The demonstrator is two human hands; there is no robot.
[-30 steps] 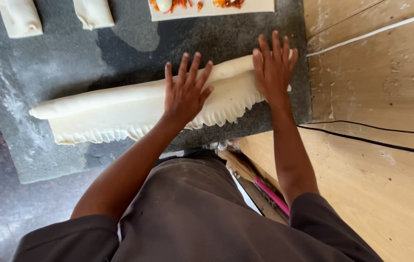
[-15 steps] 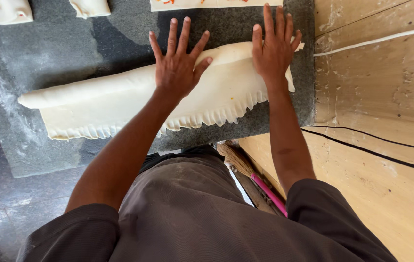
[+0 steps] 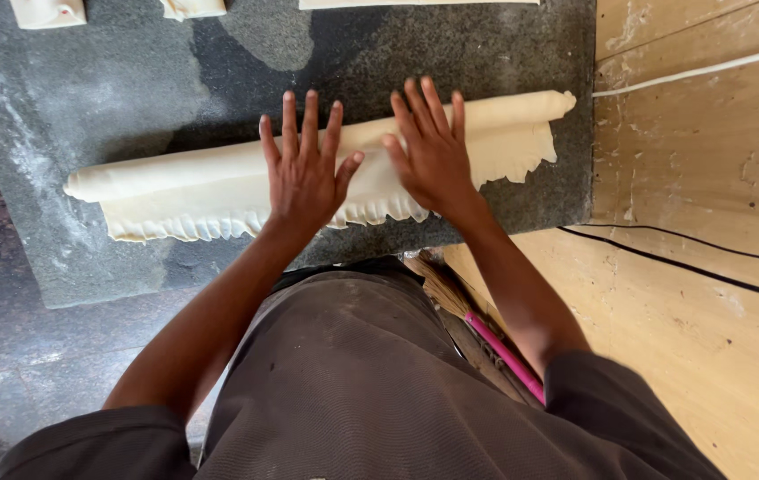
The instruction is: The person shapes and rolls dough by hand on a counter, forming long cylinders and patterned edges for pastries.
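Both hands lie flat and open on a long roll of dough (image 3: 219, 182), gripping nothing. The left hand (image 3: 304, 173) rests near the roll's middle with its 5 fingers spread; the right hand (image 3: 433, 151) sits just beside it, fingers closer together. The roll lies on a dark stone slab (image 3: 112, 98) dusted with flour, directly under the palms and reaching well out to either side of them.

To roll this well, I would judge that pressure should stay light and even across both palms, so the roll keeps 1 thickness along its length and the frilled edge (image 3: 184, 229), on the wrist side of the hands, is not crushed.

The roll's long axis runs across the fingers, slightly slanted: its end beyond the right hand lies farther from the body, by the slab's edge and the wooden boards (image 3: 699, 178), while its end beyond the left hand lies nearer.
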